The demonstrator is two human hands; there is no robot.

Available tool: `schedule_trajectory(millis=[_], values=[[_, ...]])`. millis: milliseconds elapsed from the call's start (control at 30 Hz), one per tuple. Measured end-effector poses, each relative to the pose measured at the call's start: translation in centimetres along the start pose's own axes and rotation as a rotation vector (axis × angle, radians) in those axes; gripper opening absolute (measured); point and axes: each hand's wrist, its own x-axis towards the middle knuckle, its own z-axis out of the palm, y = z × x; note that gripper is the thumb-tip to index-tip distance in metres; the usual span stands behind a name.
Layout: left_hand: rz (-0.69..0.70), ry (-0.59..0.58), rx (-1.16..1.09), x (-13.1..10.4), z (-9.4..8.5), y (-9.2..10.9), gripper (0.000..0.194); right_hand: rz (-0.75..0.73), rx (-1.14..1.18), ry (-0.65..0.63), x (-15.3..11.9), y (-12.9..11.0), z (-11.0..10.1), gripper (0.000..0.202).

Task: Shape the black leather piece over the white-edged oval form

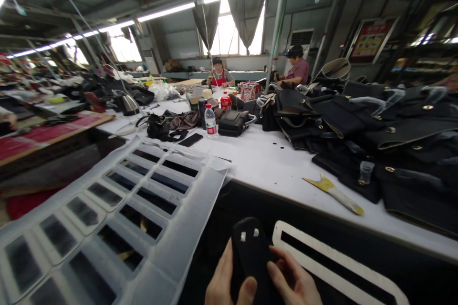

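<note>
Bottom centre: I've got L hand (pixel 223 282) & R hand (pixel 293 281) both pinched round the black strap (pixel 250 252).

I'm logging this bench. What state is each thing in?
Black leather piece: held by both hands, upright.
Left hand: gripping it.
Right hand: gripping it.
Water bottle: upright, capped.
Yellow-tipped tool: lying flat on the table.
Black bags: piled.

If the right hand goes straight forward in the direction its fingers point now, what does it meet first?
The right hand points up-left, and its fingers already touch the black leather piece held with the left hand. So it likely meets that piece first; depth beyond is unclear.
</note>
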Motion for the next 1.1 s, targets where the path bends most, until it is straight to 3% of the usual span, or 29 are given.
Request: schedule_trajectory(millis=[133, 333, 400, 500, 567, 800, 1100], values=[[-0.159, 0.007, -0.038, 0.1, 0.9, 0.5, 0.066, -0.11, -0.122, -0.006, 0.7, -1.4, 1.8, 0.047], [-0.184, 0.14, 0.014, 1.9, -0.9, 1.6, 0.053, -0.107, -0.081, 0.165, 0.1, -3.1, 4.5, 0.054], [-0.18, 0.09, 0.027, 2.0, -1.6, 1.5, 0.052, -0.105, -0.047, 0.185, -0.2, -2.6, 5.1, 0.056], [-0.208, -0.098, -0.026, 2.0, -2.3, 1.6, 0.053, -0.079, 0.036, 0.198, -0.7, -1.7, 5.7, 0.056], [-0.253, -0.138, -0.098, 1.9, -2.3, 1.9, 0.052, -0.073, 0.08, 0.187, -1.0, -1.5, 6.1, 0.053], [-0.345, -0.047, -0.204, 2.0, -1.4, 3.0, 0.05, -0.098, 0.056, 0.173, -1.1, -2.6, 6.6, 0.04], [-0.368, -0.046, -0.359, 2.4, -0.4, 3.8, 0.059, 0.023, 0.285, 0.158, -0.6, -2.5, 5.0, 0.052]])
